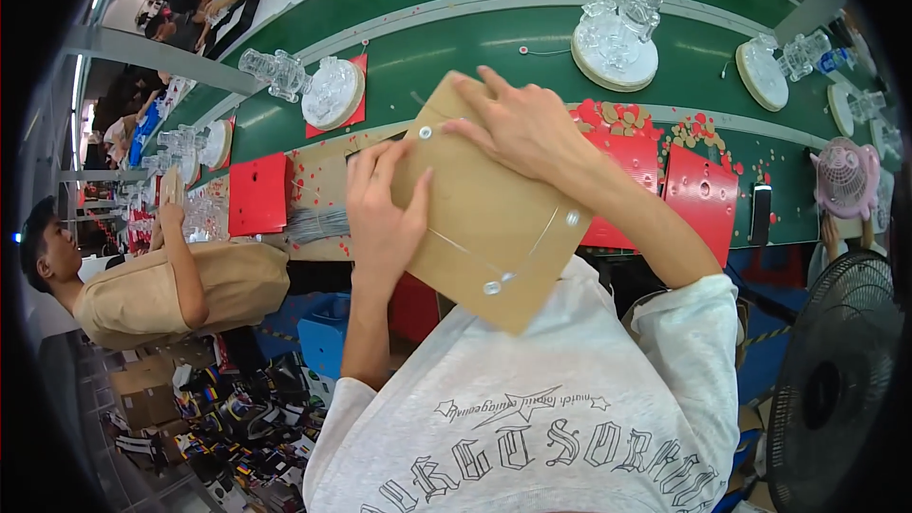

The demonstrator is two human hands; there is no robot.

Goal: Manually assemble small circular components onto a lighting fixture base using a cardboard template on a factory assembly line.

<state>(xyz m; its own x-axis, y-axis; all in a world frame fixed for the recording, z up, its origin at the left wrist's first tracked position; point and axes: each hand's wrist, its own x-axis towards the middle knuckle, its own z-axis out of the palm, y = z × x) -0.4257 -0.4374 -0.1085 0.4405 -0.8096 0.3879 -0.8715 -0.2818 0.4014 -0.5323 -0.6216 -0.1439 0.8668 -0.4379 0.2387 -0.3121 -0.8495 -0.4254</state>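
Observation:
A flat brown cardboard sheet is tilted in front of my chest, one corner pointing toward me. White round buttons sit near its edges, and thin pale string runs across its lower part. My left hand holds the sheet's left edge, thumb on the face near the upper left button. Across the upper corner lies my right hand, gripping the sheet with its fingertips by the top edge. Both hands' fingers behind the sheet are hidden. A bundle of thin grey wires lies left of my left hand.
Red sheets lie on the bench at left and right, with scattered red and brown discs. Clear glass pieces on round bases stand on the green conveyor. A co-worker works at left; a black fan stands at right.

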